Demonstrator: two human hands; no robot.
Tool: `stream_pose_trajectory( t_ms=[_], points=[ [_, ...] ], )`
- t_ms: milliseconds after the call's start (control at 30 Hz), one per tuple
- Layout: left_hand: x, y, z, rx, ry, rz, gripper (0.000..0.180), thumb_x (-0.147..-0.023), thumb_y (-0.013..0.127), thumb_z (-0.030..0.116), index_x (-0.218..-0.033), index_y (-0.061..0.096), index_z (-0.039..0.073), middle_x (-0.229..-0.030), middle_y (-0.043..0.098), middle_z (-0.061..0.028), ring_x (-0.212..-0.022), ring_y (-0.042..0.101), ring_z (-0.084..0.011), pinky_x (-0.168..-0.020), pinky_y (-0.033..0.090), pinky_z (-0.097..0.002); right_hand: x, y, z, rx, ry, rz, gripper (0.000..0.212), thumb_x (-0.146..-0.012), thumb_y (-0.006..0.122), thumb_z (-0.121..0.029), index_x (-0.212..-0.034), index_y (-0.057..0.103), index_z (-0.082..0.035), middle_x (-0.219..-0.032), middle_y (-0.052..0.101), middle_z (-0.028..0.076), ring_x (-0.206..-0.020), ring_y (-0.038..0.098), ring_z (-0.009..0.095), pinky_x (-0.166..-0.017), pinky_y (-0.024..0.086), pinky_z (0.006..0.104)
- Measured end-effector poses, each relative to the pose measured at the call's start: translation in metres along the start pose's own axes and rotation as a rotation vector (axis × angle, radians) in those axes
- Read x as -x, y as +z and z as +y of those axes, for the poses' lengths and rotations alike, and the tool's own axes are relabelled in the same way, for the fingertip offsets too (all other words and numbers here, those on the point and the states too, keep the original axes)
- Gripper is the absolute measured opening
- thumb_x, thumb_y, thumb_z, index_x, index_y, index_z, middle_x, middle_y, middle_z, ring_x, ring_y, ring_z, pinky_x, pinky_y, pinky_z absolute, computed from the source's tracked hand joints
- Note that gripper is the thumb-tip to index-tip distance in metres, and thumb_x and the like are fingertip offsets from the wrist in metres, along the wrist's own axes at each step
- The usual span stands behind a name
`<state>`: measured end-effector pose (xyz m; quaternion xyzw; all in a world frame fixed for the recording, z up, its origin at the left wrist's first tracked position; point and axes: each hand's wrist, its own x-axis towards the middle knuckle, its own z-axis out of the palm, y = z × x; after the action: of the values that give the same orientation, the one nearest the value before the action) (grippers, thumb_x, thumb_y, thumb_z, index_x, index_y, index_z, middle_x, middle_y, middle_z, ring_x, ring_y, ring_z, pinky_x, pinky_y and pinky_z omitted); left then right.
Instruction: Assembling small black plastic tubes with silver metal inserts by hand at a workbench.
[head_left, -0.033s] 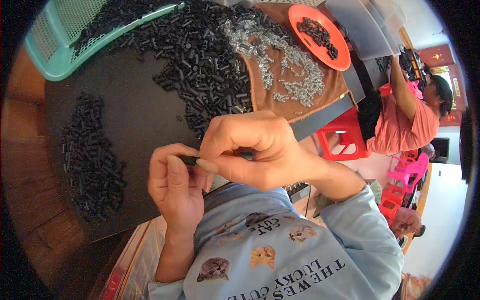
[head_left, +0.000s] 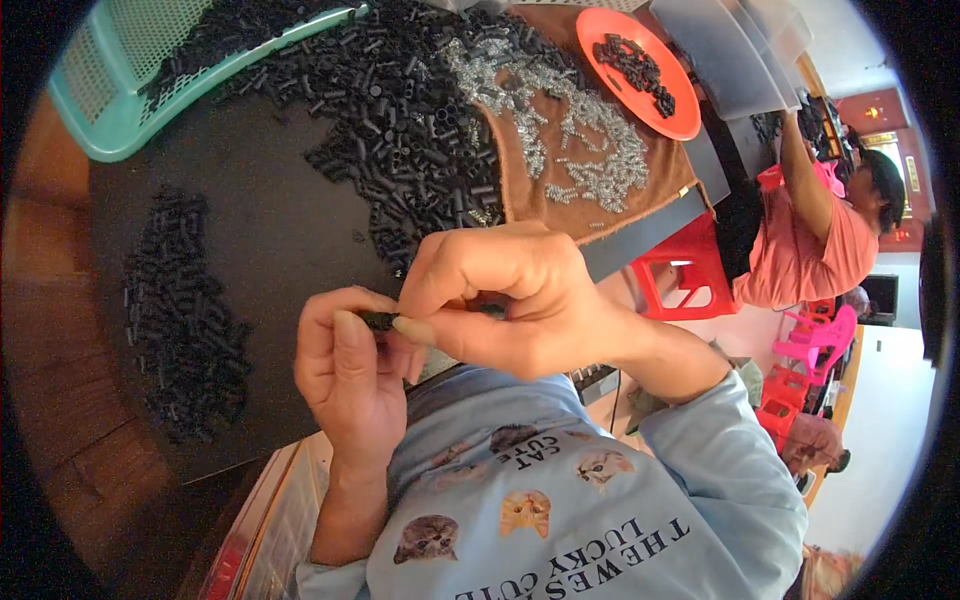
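In front of my body, above the near table edge, my left hand (head_left: 355, 385) pinches a small black cylindrical part (head_left: 378, 321) between thumb and fingers. From the other side my right hand (head_left: 520, 300) closes thumb and forefinger on the part's right end. Most of that end is hidden by the fingertips. Beyond my hands spreads a big heap of short black tubes (head_left: 420, 130). Small silvery springs (head_left: 610, 165) lie loose on a brown cloth (head_left: 550, 215) to its right. A second, smaller pile of black parts (head_left: 190, 330) sits at the left of the dark table (head_left: 280, 230).
A green perforated basket (head_left: 115, 145) stands at the far left, tipping into the heap. An orange plate (head_left: 683, 95) with black pieces and a clear plastic bin (head_left: 725, 60) are at the far right. Beyond them a person in pink (head_left: 810, 235) works near a red stool (head_left: 690, 270).
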<state>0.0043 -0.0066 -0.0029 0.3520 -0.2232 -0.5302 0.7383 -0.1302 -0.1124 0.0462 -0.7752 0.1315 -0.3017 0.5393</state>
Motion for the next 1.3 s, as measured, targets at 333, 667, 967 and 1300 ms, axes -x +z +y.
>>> stream_pose_trajectory(
  t_ms=[333,667,967,1300],
  points=[
    [-0.001,0.0,-0.003,-0.086,0.1,-0.058,0.024,-0.103,0.047,0.024,-0.102,0.052,0.0,-0.083,0.054,-0.0063,-0.061,0.043,-0.0072,-0.052,0.037,-0.0229,0.011,0.014,-0.008,-0.454,0.273,0.131,0.011,-0.089,0.061,0.009,-0.098,0.058,0.005,-0.087,0.066,0.013,-0.078,0.067,0.014,-0.059,0.049,0.0225],
    [-0.003,0.0,-0.004,-0.026,0.083,-0.048,0.023,-0.103,0.045,0.023,-0.1,0.051,0.0,-0.083,0.055,-0.008,-0.061,0.043,-0.0081,-0.051,0.037,-0.0228,0.011,0.011,0.001,0.053,-0.059,0.132,0.013,-0.084,0.067,0.008,-0.095,0.061,0.003,-0.081,0.067,0.011,-0.068,0.065,0.014,-0.052,0.046,0.0247],
    [-0.004,0.002,-0.004,-0.044,0.088,-0.081,0.024,-0.103,0.045,0.022,-0.099,0.052,0.0,-0.082,0.055,-0.0084,-0.061,0.043,-0.0082,-0.052,0.038,-0.0222,0.013,0.003,0.003,0.126,-0.08,0.14,0.015,-0.082,0.07,0.005,-0.094,0.061,0.001,-0.075,0.064,0.008,-0.057,0.058,0.012,-0.047,0.041,0.0246],
    [-0.003,-0.001,-0.005,-0.112,0.058,-0.121,0.023,-0.102,0.048,0.02,-0.098,0.053,-0.001,-0.081,0.055,-0.0074,-0.062,0.044,-0.0075,-0.054,0.038,-0.0221,0.009,-0.01,-0.005,0.207,-0.104,0.028,0.011,-0.079,0.067,0.003,-0.088,0.06,0.001,-0.074,0.06,0.01,-0.06,0.06,0.024,-0.051,0.044,0.0334]
  ],
)
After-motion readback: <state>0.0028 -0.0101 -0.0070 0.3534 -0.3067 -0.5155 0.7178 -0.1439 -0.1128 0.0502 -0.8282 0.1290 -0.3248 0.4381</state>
